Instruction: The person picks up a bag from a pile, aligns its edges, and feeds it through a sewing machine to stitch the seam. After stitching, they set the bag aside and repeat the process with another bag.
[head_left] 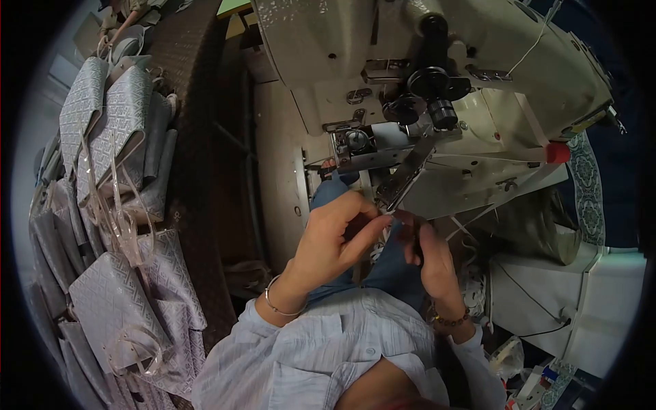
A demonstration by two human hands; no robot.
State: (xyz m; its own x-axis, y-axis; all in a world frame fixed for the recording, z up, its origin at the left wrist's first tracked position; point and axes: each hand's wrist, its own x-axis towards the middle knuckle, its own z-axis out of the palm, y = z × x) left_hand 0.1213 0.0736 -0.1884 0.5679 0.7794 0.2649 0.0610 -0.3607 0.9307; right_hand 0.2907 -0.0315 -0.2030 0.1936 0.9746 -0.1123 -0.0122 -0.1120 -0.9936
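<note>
My left hand [338, 236], with a silver bangle at the wrist, has its thumb and forefinger pinched together just below the metal guide [410, 171] of a sewing machine [321, 41]. What lies between those fingertips is too small to name. Close beside it, my right hand [430, 256] has its fingers bent toward the same spot; they are dark and partly blurred, and any object in them cannot be made out. A pale strip [478, 158] runs from the guide to a red piece [557, 152] on the machine's right side.
Patterned silver-grey bags [116, 307] are piled at the left beside a dark woven surface [181, 89]. A white cabinet [533, 294] with a black cable stands at the right, a dark olive bag [547, 232] above it. Part of another person's arm [126, 27] shows at top left.
</note>
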